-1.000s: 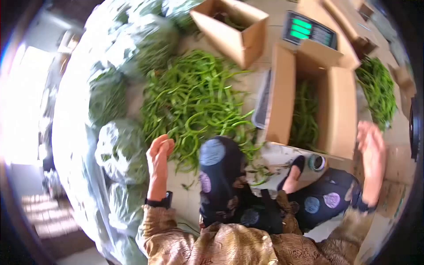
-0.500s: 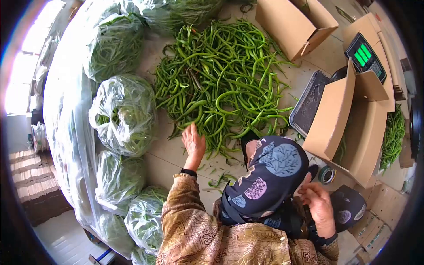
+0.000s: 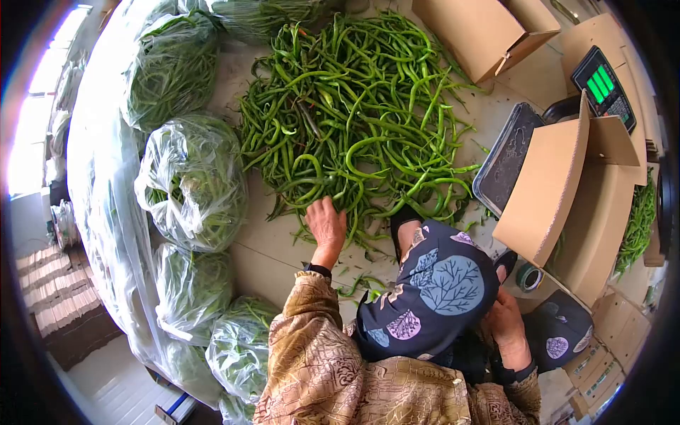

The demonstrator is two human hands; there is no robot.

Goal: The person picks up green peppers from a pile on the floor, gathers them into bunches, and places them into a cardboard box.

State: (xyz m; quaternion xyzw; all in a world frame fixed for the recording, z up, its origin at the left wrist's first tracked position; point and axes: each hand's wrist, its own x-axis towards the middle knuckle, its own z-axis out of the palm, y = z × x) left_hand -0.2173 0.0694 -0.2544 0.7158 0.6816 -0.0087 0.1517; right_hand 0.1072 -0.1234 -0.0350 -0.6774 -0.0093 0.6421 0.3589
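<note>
At the near edge, a brown patterned jacket (image 3: 411, 389) is seen, with dark printed trousers (image 3: 453, 276) just beyond it. The right hand (image 3: 506, 326) is held low against the raised knee, on its right side; its fingers are partly hidden by the cloth, so whether anything is grasped cannot be told. A roll of tape (image 3: 529, 277) is placed near it, a little farther right.

Farther out and to the left, the near edge of a heap of green peppers (image 3: 368, 120) is touched by the left hand (image 3: 327, 227). Its fingers are bent downward and their tips are hidden, so whether a pepper is gripped cannot be told. The heap is spread across the pale floor (image 3: 265, 248), bordered on the left by filled plastic bags (image 3: 195, 184). On the right, an open carton (image 3: 542, 191) is set beside a dark weighing platform (image 3: 508, 157). Beyond these, a lit green display (image 3: 601, 83) and, at the far side, another carton (image 3: 474, 35) are seen.
</note>
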